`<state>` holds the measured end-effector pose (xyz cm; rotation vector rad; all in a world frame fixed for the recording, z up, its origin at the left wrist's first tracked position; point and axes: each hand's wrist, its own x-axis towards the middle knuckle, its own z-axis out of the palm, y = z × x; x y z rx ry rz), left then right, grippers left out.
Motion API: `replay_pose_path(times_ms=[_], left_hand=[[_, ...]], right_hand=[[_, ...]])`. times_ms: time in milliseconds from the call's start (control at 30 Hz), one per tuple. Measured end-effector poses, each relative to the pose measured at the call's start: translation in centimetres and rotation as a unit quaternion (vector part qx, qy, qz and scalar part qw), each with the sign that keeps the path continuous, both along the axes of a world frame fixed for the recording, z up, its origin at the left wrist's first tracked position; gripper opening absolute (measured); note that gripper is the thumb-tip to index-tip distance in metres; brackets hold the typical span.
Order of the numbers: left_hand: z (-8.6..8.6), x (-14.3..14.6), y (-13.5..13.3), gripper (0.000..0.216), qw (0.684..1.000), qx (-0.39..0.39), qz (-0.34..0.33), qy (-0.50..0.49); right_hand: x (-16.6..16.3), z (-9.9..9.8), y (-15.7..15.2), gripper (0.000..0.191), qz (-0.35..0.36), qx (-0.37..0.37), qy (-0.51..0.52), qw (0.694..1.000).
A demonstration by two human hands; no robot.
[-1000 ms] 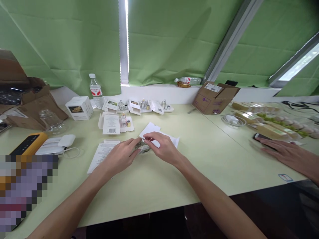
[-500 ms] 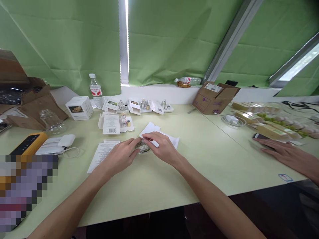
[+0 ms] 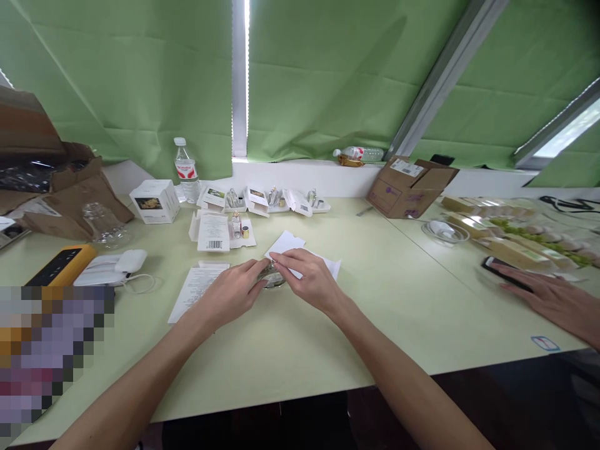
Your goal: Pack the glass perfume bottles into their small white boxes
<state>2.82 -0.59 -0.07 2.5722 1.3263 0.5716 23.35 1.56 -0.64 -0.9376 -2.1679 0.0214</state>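
Observation:
Near the middle of the table, my left hand (image 3: 238, 286) and my right hand (image 3: 309, 276) meet over a small clear glass bottle (image 3: 273, 279). The left fingers close on its left side. My right thumb and fingertips pinch at its top, hiding its neck. Only the rounded, shiny lower part shows between the hands. Just behind lies folded white paper (image 3: 287, 242). Left of my left hand is a printed white card (image 3: 194, 289). Farther back, a small perfume bottle (image 3: 236, 224) and a gold cap (image 3: 245, 232) sit in an opened white box (image 3: 213, 231).
More opened boxes with small bottles (image 3: 273, 197) line the back, beside a closed white box (image 3: 154, 201) and a water bottle (image 3: 185, 170). A cardboard carton (image 3: 407, 187) stands back right. Another person's hand (image 3: 553, 300) rests on a phone (image 3: 504, 270) at right.
The view has shifted slightly, moving the scene a little to the right. My hands stay around the glass bottle, nearly unchanged. The other person's hand has slid slightly off the phone's near end.

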Motion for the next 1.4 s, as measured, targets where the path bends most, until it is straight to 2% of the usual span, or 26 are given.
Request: replay_pose_path(times_ms=[267, 733, 1400], left_hand=[[-0.1, 0.0, 0.1, 0.038, 1.000, -0.006, 0.002, -0.007], [-0.1, 0.0, 0.0, 0.035, 1.000, -0.007, 0.006, -0.009], [0.0, -0.1, 0.0, 0.033, 1.000, 0.006, 0.007, 0.005]], right_hand=[[-0.2, 0.1, -0.2, 0.029, -0.015, 0.036, -0.032, 0.999], [-0.5, 0.1, -0.5, 0.029, -0.025, 0.048, -0.057, 0.997], [-1.1, 0.5, -0.7, 0.023, -0.007, -0.028, 0.075, 0.997]])
